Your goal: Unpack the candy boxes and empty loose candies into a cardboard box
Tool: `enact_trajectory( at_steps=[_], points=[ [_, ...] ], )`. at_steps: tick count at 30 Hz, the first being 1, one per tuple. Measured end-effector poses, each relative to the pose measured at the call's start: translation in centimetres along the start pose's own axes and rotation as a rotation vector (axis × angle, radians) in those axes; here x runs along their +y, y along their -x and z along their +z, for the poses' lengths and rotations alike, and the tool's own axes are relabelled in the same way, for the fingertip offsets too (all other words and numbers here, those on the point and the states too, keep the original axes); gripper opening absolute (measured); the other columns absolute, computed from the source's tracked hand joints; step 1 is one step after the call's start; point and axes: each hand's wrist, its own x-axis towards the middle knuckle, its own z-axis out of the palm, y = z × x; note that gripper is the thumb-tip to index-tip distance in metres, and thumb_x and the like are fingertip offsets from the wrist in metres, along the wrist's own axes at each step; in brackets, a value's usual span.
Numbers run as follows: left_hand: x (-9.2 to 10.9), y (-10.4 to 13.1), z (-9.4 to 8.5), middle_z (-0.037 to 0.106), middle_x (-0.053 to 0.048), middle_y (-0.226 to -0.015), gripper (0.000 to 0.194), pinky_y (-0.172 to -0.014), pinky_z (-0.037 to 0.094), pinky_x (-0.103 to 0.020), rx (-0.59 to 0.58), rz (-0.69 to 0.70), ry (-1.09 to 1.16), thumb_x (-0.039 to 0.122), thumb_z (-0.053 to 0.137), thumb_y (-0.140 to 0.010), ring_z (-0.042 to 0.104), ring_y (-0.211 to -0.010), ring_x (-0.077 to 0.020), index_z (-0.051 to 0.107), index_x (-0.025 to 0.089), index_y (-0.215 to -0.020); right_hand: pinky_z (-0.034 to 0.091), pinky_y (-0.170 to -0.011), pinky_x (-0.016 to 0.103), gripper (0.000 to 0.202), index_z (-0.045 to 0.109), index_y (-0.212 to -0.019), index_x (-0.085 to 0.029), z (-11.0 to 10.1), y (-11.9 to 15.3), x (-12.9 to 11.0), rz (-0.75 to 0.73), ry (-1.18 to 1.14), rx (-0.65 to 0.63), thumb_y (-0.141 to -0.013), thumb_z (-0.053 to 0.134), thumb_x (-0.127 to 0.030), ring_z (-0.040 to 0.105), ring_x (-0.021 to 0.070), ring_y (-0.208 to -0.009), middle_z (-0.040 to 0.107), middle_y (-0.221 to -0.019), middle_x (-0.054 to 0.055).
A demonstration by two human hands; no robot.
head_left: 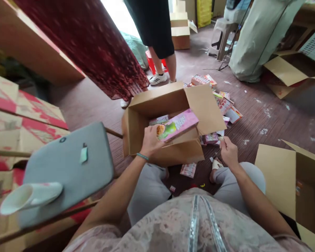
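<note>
My left hand (150, 141), with a green bracelet at the wrist, is closed on one end of a long pink carton (182, 123) printed with fruit. The carton is tilted over an open cardboard box (135, 127) in front of my knees, and part of another carton (159, 120) shows inside. To the right of the box, my right hand (229, 152) is closed, fingertips pinched together. A small pale bit shows at those fingertips, too small to name. Close by on the floor is a purple carton (211, 138).
Several colourful packets (225, 105) are strewn on the floor beyond the box. A grey chair (68, 164) with a white cup (31, 197) stands left. Another open cardboard box (275, 175) is at right. Two people stand ahead, near a grey stool (222, 33).
</note>
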Motion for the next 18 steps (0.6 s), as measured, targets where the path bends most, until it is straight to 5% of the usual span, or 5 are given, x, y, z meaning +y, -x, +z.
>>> enact_trajectory(
  at_steps=[5, 9, 14, 18],
  points=[
    [4.2, 5.8, 3.5, 0.059, -0.016, -0.122, 0.065, -0.106, 0.048, -0.051, 0.001, -0.043, 0.17, 0.025, 0.082, -0.067, 0.055, -0.116, -0.0354, 0.053, 0.019, -0.124, 0.042, -0.075, 0.029, 0.035, 0.069, -0.109, -0.017, 0.0, -1.5, -9.2, -0.466, 0.421, -0.374, -0.107, 0.035, -0.024, 0.069, 0.0238, -0.096, 0.075, -0.105, 0.014],
    [4.5, 6.8, 5.5, 0.059, -0.017, -0.123, 0.061, -0.107, 0.047, -0.05, 0.048, -0.044, 0.227, 0.022, 0.079, -0.069, 0.054, -0.117, -0.0346, 0.052, 0.017, -0.124, 0.043, -0.074, 0.03, 0.035, 0.067, -0.12, -0.014, 2.3, -2.3, -14.9, -0.633, 0.706, -0.633, -0.102, 0.038, -0.011, 0.07, 0.0259, -0.099, 0.074, -0.107, 0.016],
    [4.2, 6.1, 5.7, 0.06, -0.018, -0.122, 0.056, -0.106, 0.047, -0.05, 0.074, -0.012, 0.277, 0.021, 0.076, -0.07, 0.055, -0.116, -0.034, 0.053, 0.016, -0.121, 0.049, -0.079, 0.028, 0.033, 0.066, -0.12, -0.008, 5.2, -1.4, -18.6, -0.768, 0.8, -0.693, -0.104, 0.036, -0.007, 0.072, 0.0242, -0.097, 0.075, -0.107, 0.017],
    [4.1, 6.1, 5.9, 0.061, -0.017, -0.121, 0.053, -0.106, 0.048, -0.049, 0.078, 0.028, 0.277, 0.02, 0.075, -0.071, 0.056, -0.115, -0.0338, 0.054, 0.017, -0.12, 0.054, -0.081, 0.029, 0.033, 0.067, -0.118, -0.006, 6.2, -1.2, -19.2, -0.751, 0.873, -0.707, -0.103, 0.038, -0.004, 0.072, 0.023, -0.095, 0.077, -0.106, 0.017]
  ],
)
